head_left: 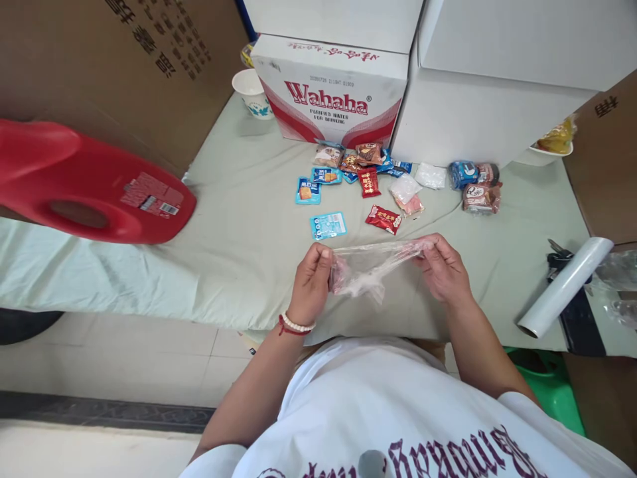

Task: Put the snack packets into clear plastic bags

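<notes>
A clear plastic bag (371,269) is stretched taut between my two hands, above the front part of the table. My left hand (312,275) pinches one end, thumb on top, and a pinkish bunch shows beside its fingers. At the other end my right hand (442,265) grips the plastic between thumb and fingers. Just beyond the bag lie a light blue packet (328,226) and a red wrapped snack (383,219). Farther back are another red snack (368,182), a blue snack packet (308,190) and a pinkish packet (411,202).
A Wahaha carton (338,99) stands at the back beside white boxes (488,113). A large red jug (99,186) is at the left, near a paper cup (253,96). To the right are a white roll (567,285), keys (560,255) and several wrapped snacks (480,197).
</notes>
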`<action>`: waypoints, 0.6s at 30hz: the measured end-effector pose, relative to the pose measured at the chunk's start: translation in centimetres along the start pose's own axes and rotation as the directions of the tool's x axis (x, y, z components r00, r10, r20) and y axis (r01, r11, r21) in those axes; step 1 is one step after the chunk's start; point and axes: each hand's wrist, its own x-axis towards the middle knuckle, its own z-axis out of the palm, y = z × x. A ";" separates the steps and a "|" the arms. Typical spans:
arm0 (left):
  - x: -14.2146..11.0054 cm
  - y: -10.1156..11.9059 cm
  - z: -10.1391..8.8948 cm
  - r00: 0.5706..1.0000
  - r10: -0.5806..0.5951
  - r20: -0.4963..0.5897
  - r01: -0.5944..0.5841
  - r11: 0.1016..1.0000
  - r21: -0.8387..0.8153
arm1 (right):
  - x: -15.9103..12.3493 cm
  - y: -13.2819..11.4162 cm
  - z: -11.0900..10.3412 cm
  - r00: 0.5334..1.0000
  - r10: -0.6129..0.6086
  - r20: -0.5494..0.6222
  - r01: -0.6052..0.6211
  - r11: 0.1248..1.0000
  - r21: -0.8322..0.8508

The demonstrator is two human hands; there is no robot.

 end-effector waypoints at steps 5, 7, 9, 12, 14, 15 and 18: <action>0.4 0.1 -0.7 0.862 -0.334 0.381 0.285 0.941 0.182 | 0.1 -0.7 1.0 0.951 0.285 0.119 -0.303 0.934 0.190; 0.5 0.1 -1.5 0.822 -0.405 0.400 0.297 0.905 0.305 | 0.5 -1.2 0.5 0.910 0.377 0.173 -0.407 0.891 0.202; 0.6 0.1 -2.1 0.864 -0.358 0.353 0.265 0.921 0.286 | 1.0 -1.5 -0.1 0.894 0.403 0.197 -0.443 0.862 0.247; 0.6 0.3 -2.4 0.928 -0.264 0.261 0.273 0.962 0.000 | 1.4 -1.2 -0.6 0.935 0.304 0.184 -0.352 0.862 0.365; 0.5 0.4 -1.9 0.934 -0.294 0.206 0.331 0.927 -0.177 | 1.3 -0.6 -0.4 0.948 0.220 0.230 -0.296 0.876 0.381; 0.4 0.3 -1.5 0.933 -0.316 0.173 0.350 0.910 -0.221 | 1.1 -0.2 -0.1 0.938 0.202 0.281 -0.296 0.887 0.354; 0.4 -0.3 -0.3 0.940 -0.333 0.069 0.340 0.913 -0.225 | 0.4 1.1 0.8 0.891 0.267 0.367 -0.355 0.915 0.194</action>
